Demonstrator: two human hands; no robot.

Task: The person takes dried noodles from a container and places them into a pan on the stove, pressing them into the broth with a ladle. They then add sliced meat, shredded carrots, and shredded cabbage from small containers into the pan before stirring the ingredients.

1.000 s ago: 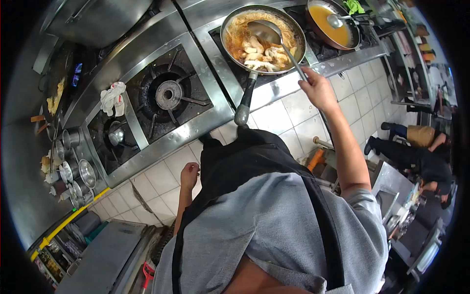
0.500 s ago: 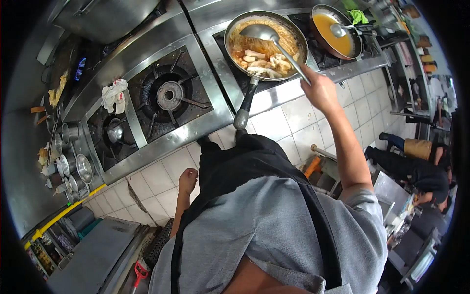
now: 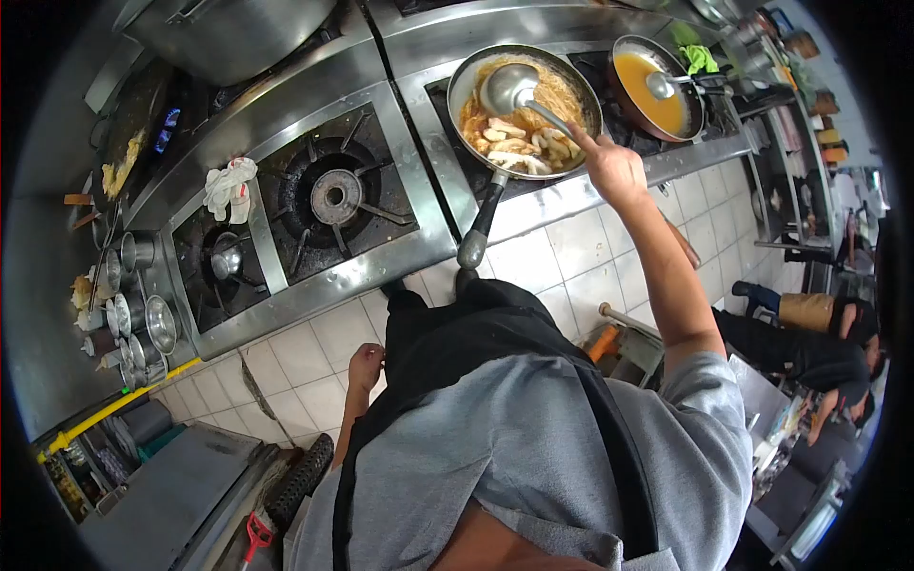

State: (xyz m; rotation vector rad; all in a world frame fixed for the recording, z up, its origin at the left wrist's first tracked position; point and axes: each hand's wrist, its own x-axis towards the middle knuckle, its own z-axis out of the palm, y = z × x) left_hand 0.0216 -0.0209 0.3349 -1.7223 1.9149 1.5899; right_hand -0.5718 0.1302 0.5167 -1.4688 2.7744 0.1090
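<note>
My right hand [image 3: 617, 173] is closed around the handle of a metal ladle [image 3: 509, 89]. The ladle's bowl rests over thin brown noodles [image 3: 560, 84] in a frying pan [image 3: 592, 114]. Pale sliced pieces [image 3: 519, 147], of a kind I cannot make out, lie in the near part of the pan. The pan's black handle points toward my body, with no hand on it. At my side, beside the black apron [image 3: 457, 333], my left hand [image 3: 366, 366] hangs with its fingers curled and nothing visible in them.
A second pan [image 3: 624, 105] of orange liquid stands to the right, with another ladle [image 3: 661, 86] in it. Left are a burner [image 3: 336, 197], a crumpled white cloth [image 3: 229, 188], a large pot [image 3: 228, 43] and a blue flame [image 3: 168, 130]. People [image 3: 809, 347] stand at far right.
The ladle's bowl has turned and shifted slightly within the pan, along with my right hand. The whole view has moved a little. My left hand still hangs at my side.
</note>
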